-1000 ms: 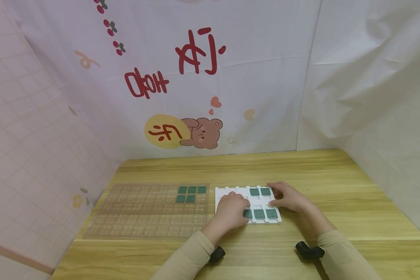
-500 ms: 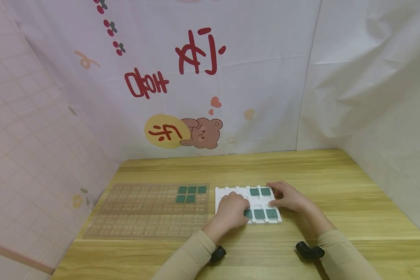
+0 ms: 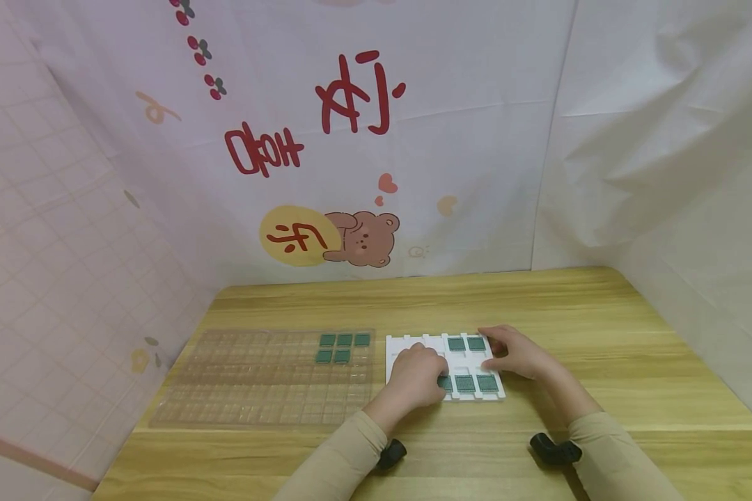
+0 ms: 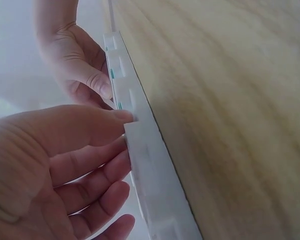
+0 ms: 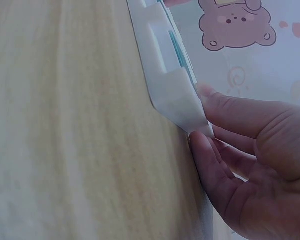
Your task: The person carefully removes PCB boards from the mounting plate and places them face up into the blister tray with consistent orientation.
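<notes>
A white slotted tray [image 3: 461, 361] lies on the table, with square green chips in two rows. My left hand [image 3: 413, 377] reaches over its left part, thumb and fingertips at a green chip [image 3: 445, 384] in the near row, which they partly cover. In the left wrist view the thumb [image 4: 121, 115] lies at a notch in the tray's near edge, beside a sliver of green. My right hand [image 3: 517, 353] holds the tray's right end. From the right wrist view, its thumb [image 5: 217, 102] and a finger pinch the tray's corner [image 5: 187, 102].
A clear plastic tray [image 3: 251, 390] with many small compartments lies left of the white one; several green chips [image 3: 345, 339] sit in its far right corner. Black curved pieces [image 3: 554, 450] are by both forearms. A printed cloth wall [image 3: 464, 139] stands behind the table.
</notes>
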The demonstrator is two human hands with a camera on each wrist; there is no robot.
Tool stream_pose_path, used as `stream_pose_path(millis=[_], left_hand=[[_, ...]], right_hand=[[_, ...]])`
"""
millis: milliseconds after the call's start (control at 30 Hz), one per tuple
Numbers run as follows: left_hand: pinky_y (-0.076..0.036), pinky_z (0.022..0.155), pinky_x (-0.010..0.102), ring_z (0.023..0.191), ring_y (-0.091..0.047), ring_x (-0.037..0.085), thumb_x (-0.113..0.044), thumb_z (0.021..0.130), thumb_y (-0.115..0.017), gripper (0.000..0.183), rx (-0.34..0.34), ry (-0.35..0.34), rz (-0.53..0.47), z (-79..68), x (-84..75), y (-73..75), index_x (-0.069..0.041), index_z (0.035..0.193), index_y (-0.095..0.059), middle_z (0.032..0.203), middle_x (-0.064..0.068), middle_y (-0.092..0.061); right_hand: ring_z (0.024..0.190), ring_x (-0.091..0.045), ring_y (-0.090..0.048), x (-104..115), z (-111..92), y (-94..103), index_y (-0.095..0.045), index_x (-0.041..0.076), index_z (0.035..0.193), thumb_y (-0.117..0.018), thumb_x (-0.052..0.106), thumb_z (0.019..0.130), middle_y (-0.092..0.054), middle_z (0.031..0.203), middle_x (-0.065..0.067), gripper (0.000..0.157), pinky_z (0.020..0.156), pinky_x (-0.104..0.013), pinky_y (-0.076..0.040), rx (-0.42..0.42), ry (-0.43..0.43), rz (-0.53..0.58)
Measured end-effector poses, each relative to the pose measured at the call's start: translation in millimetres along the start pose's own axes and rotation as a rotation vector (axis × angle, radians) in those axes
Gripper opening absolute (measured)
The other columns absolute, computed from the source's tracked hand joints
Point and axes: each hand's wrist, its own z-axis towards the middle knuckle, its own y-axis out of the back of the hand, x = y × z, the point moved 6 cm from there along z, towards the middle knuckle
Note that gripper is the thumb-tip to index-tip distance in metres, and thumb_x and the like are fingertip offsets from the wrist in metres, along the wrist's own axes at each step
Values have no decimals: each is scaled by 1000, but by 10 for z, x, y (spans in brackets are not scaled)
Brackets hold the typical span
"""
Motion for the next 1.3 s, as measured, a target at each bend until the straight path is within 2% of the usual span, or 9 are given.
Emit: stream_pose_path(millis=[133, 300, 600, 967, 1133, 1300], left_hand=[[-32, 58, 27, 68, -42, 12, -19, 68, -80, 11, 9, 6, -30, 8, 15, -8, -22, 74, -72, 66, -11, -52], [-35, 60, 27, 71, -45, 11, -19, 68, -80, 12, 20, 14, -49, 27, 33, -24, -22, 79, -75, 71, -12, -58], [-37, 61, 28, 71, -45, 11, -19, 67, -79, 11, 29, 13, -56, 42, 45, -26, -23, 76, -74, 69, -13, -57], [-42, 67, 28, 77, -50, 11, -18, 69, -79, 20, 45, 26, -123, 44, 73, -23, -21, 88, -78, 81, -11, -67], [-42, 68, 27, 79, -51, 11, -19, 70, -80, 21, 31, 21, -153, 34, 72, 19, -20, 90, -77, 81, -11, -66], [-43, 71, 26, 83, -54, 11, -20, 70, -80, 22, -15, 2, -159, 20, 54, 115, -20, 92, -77, 83, -11, -66]], right_hand=[[98, -27, -54, -4, 1, -2, -47, -10, 139, -81, 15, 83, -50, 127, -27, 71, 85, -39, -47, 0, 6, -9], [98, -28, -55, 0, -4, -8, -47, -11, 138, -81, 14, 82, -50, 127, -27, 70, 86, -43, -47, 1, 17, 4], [99, -29, -55, 12, -12, -5, -47, -12, 138, -81, 14, 82, -50, 128, -29, 70, 86, -44, -47, -1, 18, 4], [99, -29, -55, -1, -8, -14, -47, -12, 138, -81, 14, 82, -50, 127, -28, 70, 86, -44, -47, 3, 21, 5], [100, -30, -56, 0, -6, -14, -47, -12, 138, -81, 14, 82, -50, 128, -29, 70, 86, -44, -47, 1, 24, 5], [100, -30, -56, 2, -7, -11, -47, -11, 138, -81, 14, 82, -49, 128, -29, 71, 87, -45, -47, -1, 24, 2]])
